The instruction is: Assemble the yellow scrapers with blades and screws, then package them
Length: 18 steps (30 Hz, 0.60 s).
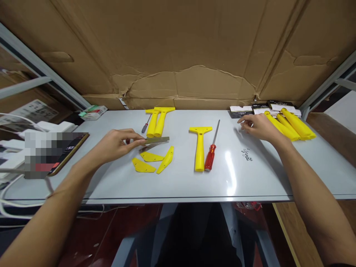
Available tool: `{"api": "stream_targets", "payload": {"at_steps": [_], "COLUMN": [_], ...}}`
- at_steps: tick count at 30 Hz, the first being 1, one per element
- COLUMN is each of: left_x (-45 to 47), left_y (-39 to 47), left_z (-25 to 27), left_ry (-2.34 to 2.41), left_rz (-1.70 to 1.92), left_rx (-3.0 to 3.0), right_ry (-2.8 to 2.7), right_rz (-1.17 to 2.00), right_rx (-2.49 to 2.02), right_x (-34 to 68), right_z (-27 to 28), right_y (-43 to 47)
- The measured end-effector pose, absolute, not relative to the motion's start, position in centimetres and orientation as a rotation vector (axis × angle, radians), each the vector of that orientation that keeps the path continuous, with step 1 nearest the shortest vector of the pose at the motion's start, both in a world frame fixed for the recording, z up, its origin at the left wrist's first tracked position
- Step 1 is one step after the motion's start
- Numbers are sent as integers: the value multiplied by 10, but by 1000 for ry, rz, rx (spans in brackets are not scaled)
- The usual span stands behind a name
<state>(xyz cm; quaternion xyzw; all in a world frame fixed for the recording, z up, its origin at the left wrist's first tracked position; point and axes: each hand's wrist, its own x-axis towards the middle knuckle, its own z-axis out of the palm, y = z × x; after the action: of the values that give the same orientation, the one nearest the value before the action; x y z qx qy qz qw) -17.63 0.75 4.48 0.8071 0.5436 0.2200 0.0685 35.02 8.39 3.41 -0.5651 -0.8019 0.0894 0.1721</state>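
A pale grey table with a glossy top that catches a streak of overhead light runs across the view, its grey legs standing on a dark reddish floor. Behind it, large sheets of creased and torn brown cardboard cover the whole back wall, framed on either side by slanting grey metal rails. To the left, white cables and white boxes crowd the table's edge, and to the right a strip of light wooden surface adjoins the table.
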Motion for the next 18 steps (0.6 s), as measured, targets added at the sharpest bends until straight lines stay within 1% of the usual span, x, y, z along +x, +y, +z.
{"api": "stream_targets", "payload": {"at_steps": [3, 5, 7, 10, 12, 14, 16, 18], "left_x": [-174, -164, -145, -103, -71, -39, -12, 8], "left_y": [8, 9, 10, 16, 20, 25, 29, 31], "left_z": [51, 57, 62, 68, 71, 76, 81, 85], "left_ry": [1496, 1470, 1467, 1411, 1317, 1201, 1085, 1007], "left_rz": [617, 729, 851, 920, 948, 930, 893, 878], "left_rx": [2537, 2494, 2341, 2150, 2047, 2021, 2039, 2097], "right_ry": [-2254, -2176, -2046, -1861, -1803, -1826, -1889, -1923], "right_rz": [260, 344, 508, 840, 1048, 1181, 1214, 1158], "right_rx": [-1584, -1532, -1433, -1211, -1052, -931, -886, -907], "right_x": [347, 341, 332, 315, 304, 294, 287, 282], "right_z": [36, 39, 42, 46, 48, 50, 52, 55], "right_y": [81, 77, 71, 62, 55, 48, 40, 32]}}
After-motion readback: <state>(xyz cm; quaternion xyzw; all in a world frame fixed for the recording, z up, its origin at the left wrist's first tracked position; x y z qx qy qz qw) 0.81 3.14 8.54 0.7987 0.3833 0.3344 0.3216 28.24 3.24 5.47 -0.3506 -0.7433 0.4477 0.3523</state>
